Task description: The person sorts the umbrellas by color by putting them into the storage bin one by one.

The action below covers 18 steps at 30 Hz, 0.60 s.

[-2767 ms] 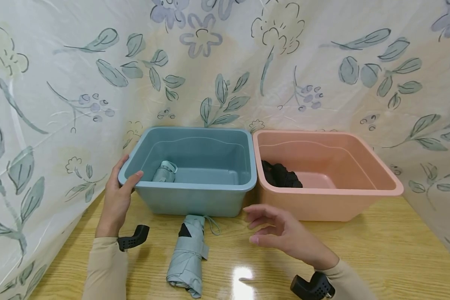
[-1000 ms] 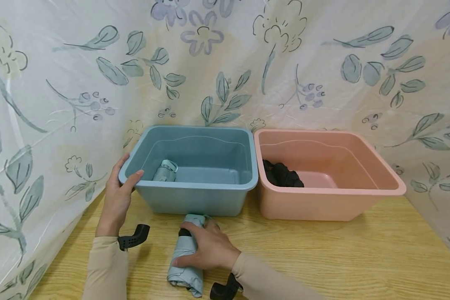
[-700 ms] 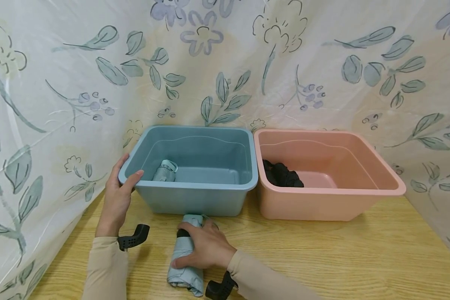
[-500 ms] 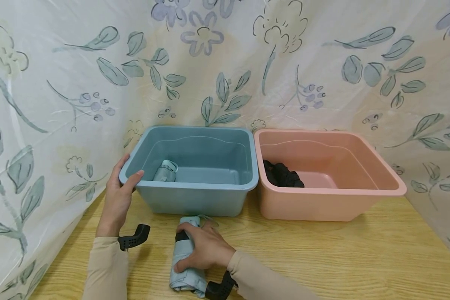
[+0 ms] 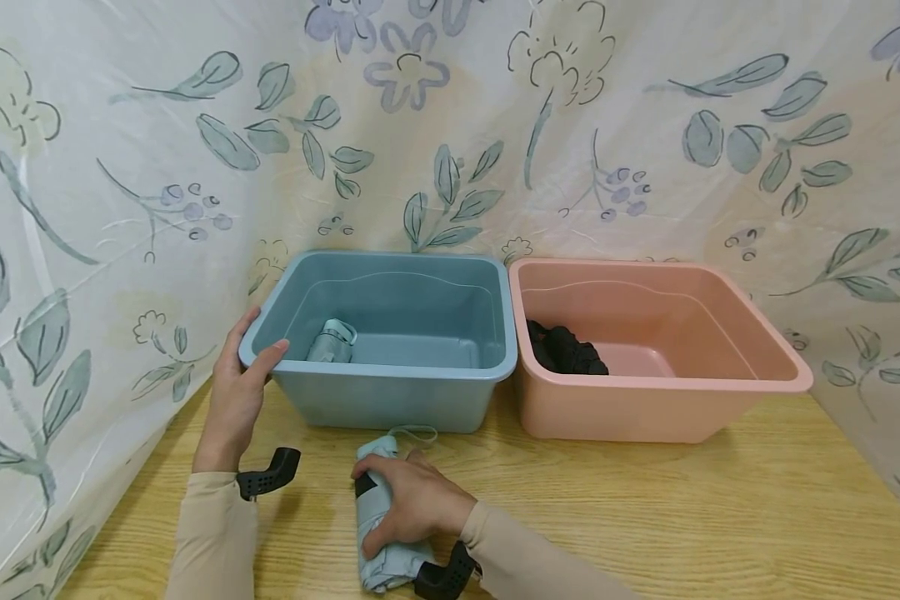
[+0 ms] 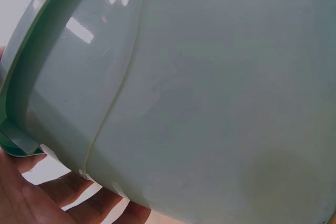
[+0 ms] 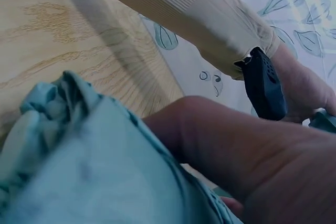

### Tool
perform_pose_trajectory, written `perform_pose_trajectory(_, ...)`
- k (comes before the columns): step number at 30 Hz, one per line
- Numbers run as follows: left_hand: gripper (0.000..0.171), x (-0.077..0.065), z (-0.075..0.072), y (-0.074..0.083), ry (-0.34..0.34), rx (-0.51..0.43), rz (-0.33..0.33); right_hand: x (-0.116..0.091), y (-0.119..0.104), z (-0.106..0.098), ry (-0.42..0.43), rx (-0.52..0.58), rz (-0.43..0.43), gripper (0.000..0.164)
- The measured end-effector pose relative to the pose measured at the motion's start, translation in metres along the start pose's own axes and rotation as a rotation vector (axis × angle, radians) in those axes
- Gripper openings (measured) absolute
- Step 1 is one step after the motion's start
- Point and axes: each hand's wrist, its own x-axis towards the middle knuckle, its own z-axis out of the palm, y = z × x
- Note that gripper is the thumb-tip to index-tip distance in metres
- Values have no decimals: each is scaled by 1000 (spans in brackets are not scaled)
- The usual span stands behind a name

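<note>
In the head view my right hand grips a folded pale blue umbrella, thumb on its near side and fingers over its far side. The umbrella lies on the table in front of the blue bin, its wrist loop towards the bin. Its gathered fabric fills the lower left of the right wrist view, with the thumb against it. My left hand holds the blue bin's left front corner, thumb over the rim. Fingers show along the bin's outside wall in the left wrist view.
A small pale blue item with a looped top lies in the blue bin's left part. Close on the right stands a pink bin with a bunched black thing inside. A flowered sheet hangs behind both, and wood-grain table extends in front.
My right hand came left from in front of the pink bin and took hold of the umbrella. The umbrella has since turned slightly, its near end shifting right. My left hand has stayed put.
</note>
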Motion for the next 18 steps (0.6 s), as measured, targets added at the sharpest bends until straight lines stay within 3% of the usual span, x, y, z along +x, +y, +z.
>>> perform_pose_trajectory(10,70,0,-1,-1,-3,-3,-4,6,16,4,-60,-36,-9,68)
perform_pose_trajectory(14,70,1,-1,-1,-5,-3,-7,-3,13,-3,-37,71,-57,66)
perform_pose_trajectory(18,71,1,-1,0,-5,-5,-11,-11,19,-5,-36,248,-110,63)
